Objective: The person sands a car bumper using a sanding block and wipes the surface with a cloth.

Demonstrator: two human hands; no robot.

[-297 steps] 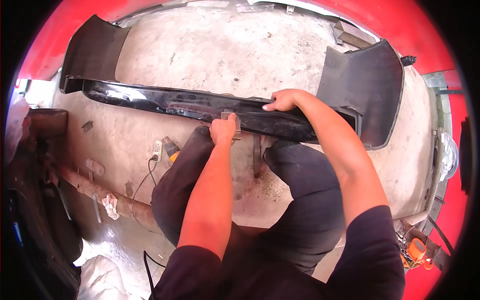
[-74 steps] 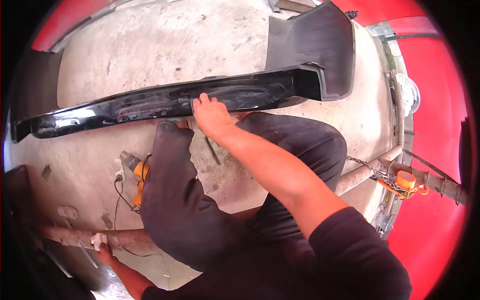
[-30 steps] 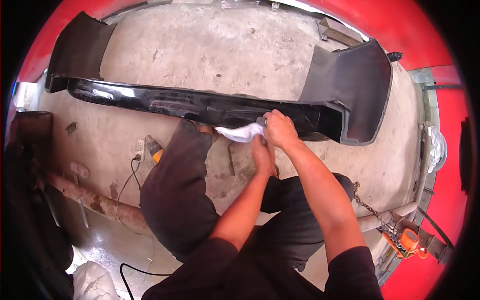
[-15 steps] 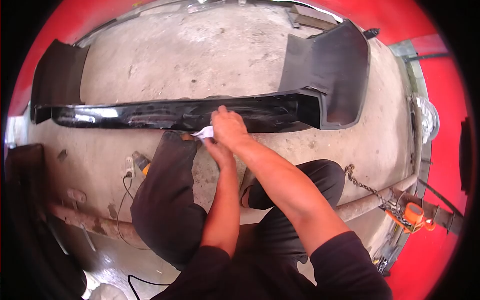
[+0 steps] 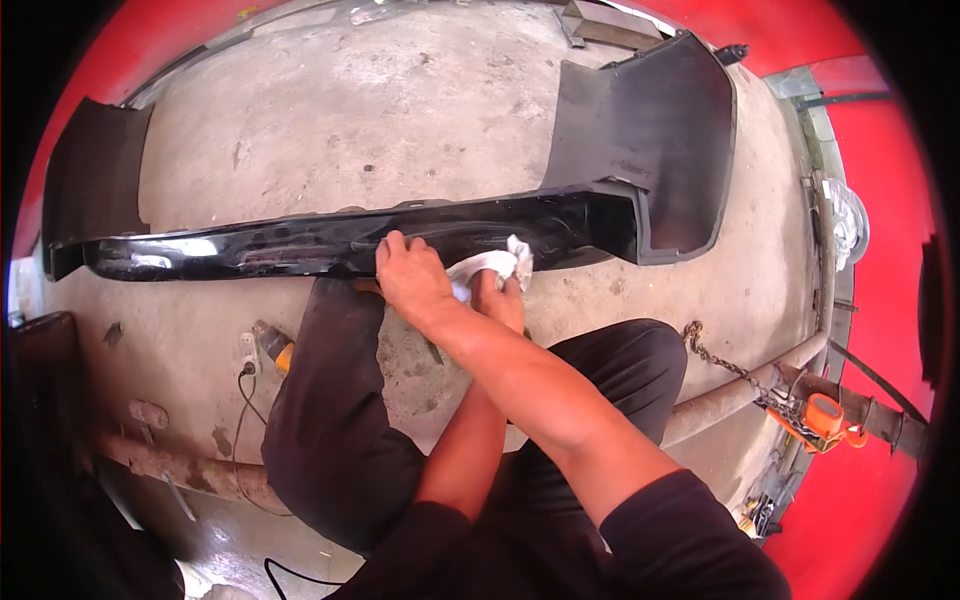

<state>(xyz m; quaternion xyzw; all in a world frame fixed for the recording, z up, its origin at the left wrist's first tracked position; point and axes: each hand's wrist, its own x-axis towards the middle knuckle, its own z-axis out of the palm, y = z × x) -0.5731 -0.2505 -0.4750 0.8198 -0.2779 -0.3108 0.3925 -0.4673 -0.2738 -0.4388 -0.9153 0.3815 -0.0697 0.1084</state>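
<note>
A long glossy black panel (image 5: pixel 300 245) lies across the floor, with broad dark end pieces standing beyond it at both sides. My left hand (image 5: pixel 498 300) is closed on a white cloth (image 5: pixel 490 264) at the panel's near edge, right of centre. The cloth's upper end rests against the glossy face. To its left my right hand (image 5: pixel 412 275) reaches across and lies on the panel's near edge with curled fingers. Whatever is under those fingers is hidden. The forearms cross, the right one above the left.
A yellow heat-gun-like tool (image 5: pixel 274 345) and a white socket block (image 5: pixel 249 354) with a cable lie left of my knee. At the right are an orange chain hoist (image 5: pixel 824 415), its chain and a rusty pipe (image 5: pixel 725 400). Red bodywork surrounds the floor.
The white cloth and my left hand have moved right, past my right hand, which has shifted slightly left. More of the cloth shows now. The view has turned a little.
</note>
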